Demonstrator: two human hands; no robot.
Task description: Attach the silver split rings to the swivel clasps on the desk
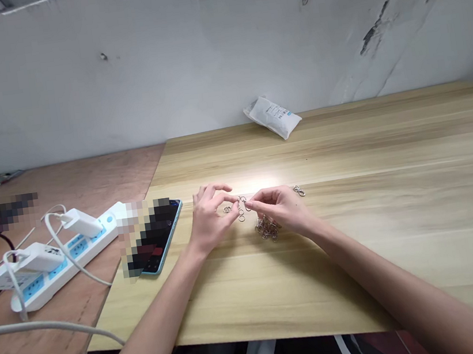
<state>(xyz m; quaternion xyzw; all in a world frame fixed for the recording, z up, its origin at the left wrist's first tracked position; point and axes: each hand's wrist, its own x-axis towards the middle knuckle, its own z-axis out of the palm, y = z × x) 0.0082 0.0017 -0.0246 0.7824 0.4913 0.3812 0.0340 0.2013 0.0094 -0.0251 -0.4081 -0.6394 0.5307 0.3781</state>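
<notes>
Thumb and forefinger of my left hand (212, 214) pinch small metal rings (241, 214), which hang down in a short string from the fingertips. Just to the right, my right hand (281, 205) pinches another metal ring (243, 200) close against them; whether these are linked I cannot tell. Below my right hand lies a pile of metal rings (266, 228) on the wooden table, partly covered by the hand. A few more rings (227, 209) rest behind my left fingertips. Beyond my right hand sits a small linked metal piece (299, 191).
A phone (162, 242) lies left of my left hand. Farther left, a white power strip (72, 254) with plugged-in chargers and cables sits on a reddish board (85, 191). A white plastic packet (274, 116) lies against the wall at the back of the table (395, 191).
</notes>
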